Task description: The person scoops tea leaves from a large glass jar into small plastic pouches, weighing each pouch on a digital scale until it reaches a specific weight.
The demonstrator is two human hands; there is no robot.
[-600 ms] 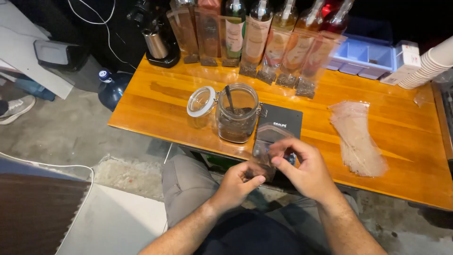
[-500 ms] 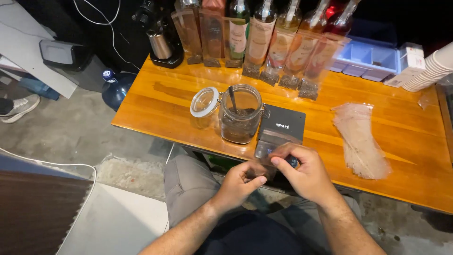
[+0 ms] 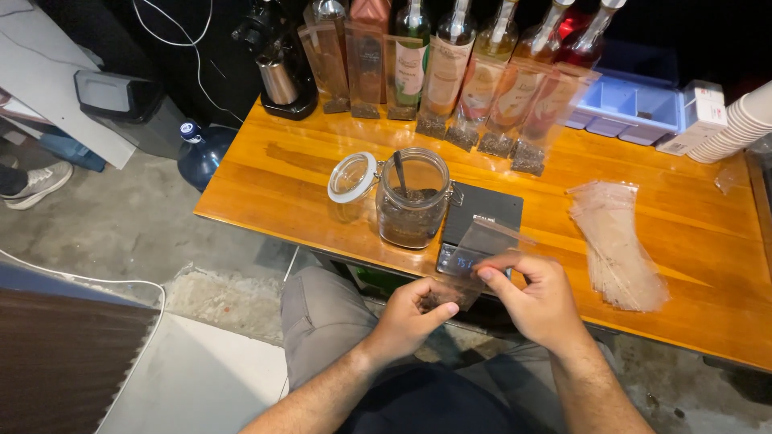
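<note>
A small clear plastic bag [image 3: 474,255] with dark granules at its bottom is held between both hands, just above the table's front edge. My left hand [image 3: 408,315] pinches its lower end. My right hand [image 3: 537,299] grips its upper part. Under the bag lies a flat black digital scale [image 3: 482,210] with a lit display. Left of the scale stands an open glass jar [image 3: 412,201] of dark granules with a spoon handle sticking out and its hinged lid [image 3: 351,178] swung aside.
A wooden table [image 3: 691,265] carries a pile of empty clear bags [image 3: 615,245], a row of filled bags leaning on bottles [image 3: 470,88], a grinder [image 3: 277,64], a blue tray [image 3: 631,108] and stacked paper cups [image 3: 744,120]. A water jug [image 3: 199,153] stands on the floor.
Both hands have kept hold of the small bag, and it now sits tilted up over the scale's front edge. The view has shifted slightly.
</note>
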